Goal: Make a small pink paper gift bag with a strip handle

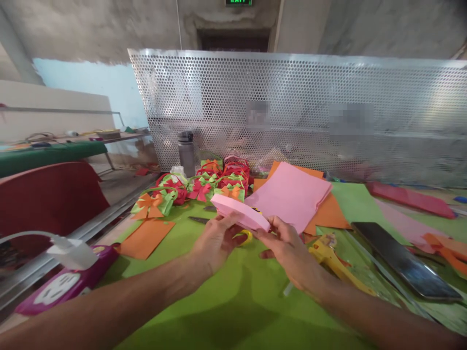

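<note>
Both hands hold a curved, folded piece of pink felt (pixel 241 211) above the green work surface. My left hand (pixel 221 238) grips its lower left side, thumb on top and fingers underneath. My right hand (pixel 282 240) pinches its right end between thumb and fingers. Behind and below the felt lie scissors (pixel 200 220), with dark blades pointing left and a yellow handle partly hidden by my left hand. A stack of pink felt sheets (pixel 288 192) rests on orange sheets just beyond my right hand. To the right of that hand is a yellow glue gun (pixel 337 265).
Small felt bags with bows (pixel 199 187) cluster at the back left near a grey bottle (pixel 187 153). An orange piece (pixel 146 238) and a purple power strip (pixel 69 282) lie left. A phone (pixel 404 260) lies right. A perforated metal panel (pixel 292 107) stands behind.
</note>
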Action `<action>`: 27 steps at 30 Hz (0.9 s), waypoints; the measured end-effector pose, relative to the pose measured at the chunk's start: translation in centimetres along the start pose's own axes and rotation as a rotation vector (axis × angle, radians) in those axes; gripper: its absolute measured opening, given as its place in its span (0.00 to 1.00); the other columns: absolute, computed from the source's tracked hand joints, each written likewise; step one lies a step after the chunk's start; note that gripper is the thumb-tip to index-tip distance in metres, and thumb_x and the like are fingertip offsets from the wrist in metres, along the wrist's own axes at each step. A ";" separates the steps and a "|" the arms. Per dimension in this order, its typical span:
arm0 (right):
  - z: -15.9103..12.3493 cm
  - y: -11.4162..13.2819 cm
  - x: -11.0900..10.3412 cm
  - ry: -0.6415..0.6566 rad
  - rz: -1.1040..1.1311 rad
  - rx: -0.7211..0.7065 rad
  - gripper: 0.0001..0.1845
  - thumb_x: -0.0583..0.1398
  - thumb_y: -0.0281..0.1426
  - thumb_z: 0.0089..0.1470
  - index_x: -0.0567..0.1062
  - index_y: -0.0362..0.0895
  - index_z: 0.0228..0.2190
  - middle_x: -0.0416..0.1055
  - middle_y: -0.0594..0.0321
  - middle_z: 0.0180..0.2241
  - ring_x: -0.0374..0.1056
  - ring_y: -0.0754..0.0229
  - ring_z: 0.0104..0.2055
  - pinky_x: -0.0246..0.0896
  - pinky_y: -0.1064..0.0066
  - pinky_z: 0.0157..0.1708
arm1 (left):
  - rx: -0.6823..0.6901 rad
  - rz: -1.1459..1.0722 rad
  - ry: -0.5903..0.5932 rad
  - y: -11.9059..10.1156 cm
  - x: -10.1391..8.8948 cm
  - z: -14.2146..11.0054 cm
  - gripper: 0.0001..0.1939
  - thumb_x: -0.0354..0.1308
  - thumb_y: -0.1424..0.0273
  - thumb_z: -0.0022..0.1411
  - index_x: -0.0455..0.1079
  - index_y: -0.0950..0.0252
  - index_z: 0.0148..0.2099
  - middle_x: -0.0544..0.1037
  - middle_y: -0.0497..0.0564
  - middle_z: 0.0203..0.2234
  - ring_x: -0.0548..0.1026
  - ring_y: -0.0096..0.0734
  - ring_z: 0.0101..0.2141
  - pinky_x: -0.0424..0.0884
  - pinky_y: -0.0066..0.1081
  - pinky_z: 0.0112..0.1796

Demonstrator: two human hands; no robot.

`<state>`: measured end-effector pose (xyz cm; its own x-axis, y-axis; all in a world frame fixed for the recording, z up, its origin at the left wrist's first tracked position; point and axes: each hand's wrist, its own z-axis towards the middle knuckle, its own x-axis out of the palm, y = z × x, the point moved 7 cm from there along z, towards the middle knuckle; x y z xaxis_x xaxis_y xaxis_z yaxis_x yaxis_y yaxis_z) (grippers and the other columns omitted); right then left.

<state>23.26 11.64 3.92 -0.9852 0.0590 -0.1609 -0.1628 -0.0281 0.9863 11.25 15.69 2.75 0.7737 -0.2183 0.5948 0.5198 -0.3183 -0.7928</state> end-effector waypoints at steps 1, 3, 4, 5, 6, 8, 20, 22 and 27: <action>0.0 0.1 0.0 0.006 -0.013 -0.016 0.13 0.56 0.37 0.50 0.67 0.44 0.37 0.69 0.57 0.40 0.66 0.56 0.41 0.66 0.68 0.28 | 0.013 0.008 0.003 -0.1 0.2 0.2 0.09 0.62 0.73 0.49 0.67 0.66 0.35 0.78 0.52 0.30 0.75 0.34 0.31 0.71 0.33 0.32; 0.0 0.4 0.2 0.031 -0.041 -0.054 0.14 0.57 0.35 0.49 0.66 0.43 0.38 0.69 0.55 0.41 0.67 0.56 0.40 0.67 0.67 0.29 | 0.049 0.031 0.002 -0.4 0.5 0.7 0.09 0.62 0.73 0.49 0.66 0.66 0.34 0.77 0.52 0.28 0.75 0.33 0.30 0.71 0.32 0.31; 0.1 0.5 0.2 0.045 -0.056 -0.079 0.15 0.57 0.33 0.48 0.66 0.43 0.39 0.69 0.55 0.42 0.67 0.56 0.39 0.67 0.66 0.30 | 0.070 0.044 0.002 -0.6 0.5 0.9 0.09 0.62 0.73 0.50 0.66 0.66 0.34 0.77 0.52 0.28 0.75 0.33 0.29 0.71 0.31 0.31; 0.2 0.6 0.3 0.055 -0.070 -0.108 0.16 0.57 0.30 0.46 0.66 0.43 0.40 0.68 0.55 0.44 0.68 0.56 0.40 0.67 0.65 0.32 | 0.092 0.054 0.005 -0.8 0.5 1.2 0.09 0.62 0.72 0.50 0.66 0.66 0.35 0.77 0.51 0.28 0.75 0.33 0.28 0.71 0.31 0.30; 0.4 0.6 0.2 0.060 -0.079 -0.134 0.18 0.57 0.28 0.45 0.65 0.44 0.41 0.68 0.55 0.45 0.68 0.56 0.41 0.66 0.64 0.35 | 0.111 0.061 0.009 -1.0 0.4 1.4 0.09 0.61 0.72 0.51 0.66 0.66 0.35 0.77 0.51 0.28 0.75 0.32 0.28 0.71 0.31 0.30; 0.8 0.5 0.0 0.053 -0.063 -0.165 0.21 0.56 0.25 0.44 0.65 0.44 0.43 0.67 0.55 0.47 0.67 0.56 0.45 0.63 0.61 0.43 | 0.136 0.062 0.033 -1.2 0.2 1.8 0.10 0.61 0.71 0.51 0.66 0.66 0.35 0.77 0.52 0.28 0.75 0.34 0.28 0.72 0.33 0.30; 1.5 0.5 0.0 0.153 -0.059 -0.257 0.31 0.65 0.36 0.43 0.62 0.45 0.48 0.65 0.54 0.49 0.63 0.54 0.50 0.61 0.61 0.47 | 0.302 0.449 0.286 -1.7 1.8 0.0 0.17 0.64 0.72 0.47 0.64 0.66 0.39 0.74 0.48 0.29 0.72 0.30 0.29 0.70 0.29 0.32; 1.3 0.7 -0.1 0.108 -0.171 -0.321 0.33 0.66 0.33 0.41 0.61 0.46 0.49 0.65 0.55 0.49 0.63 0.54 0.50 0.60 0.59 0.48 | 0.365 0.482 0.316 -1.9 2.3 -0.6 0.18 0.64 0.73 0.47 0.63 0.64 0.40 0.72 0.47 0.30 0.71 0.28 0.29 0.69 0.27 0.32; 0.2 2.1 -0.1 0.024 -0.359 -0.431 0.31 0.63 0.31 0.44 0.60 0.46 0.50 0.66 0.55 0.48 0.62 0.53 0.50 0.59 0.56 0.49 | 0.448 0.536 0.396 -1.9 2.9 -1.3 0.21 0.63 0.73 0.49 0.60 0.63 0.45 0.71 0.51 0.38 0.71 0.32 0.36 0.68 0.32 0.40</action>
<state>23.00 11.81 6.06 -0.8642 0.1177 -0.4892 -0.4903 -0.4157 0.7660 12.07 14.44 6.18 0.8166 -0.5747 0.0545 0.2751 0.3045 -0.9119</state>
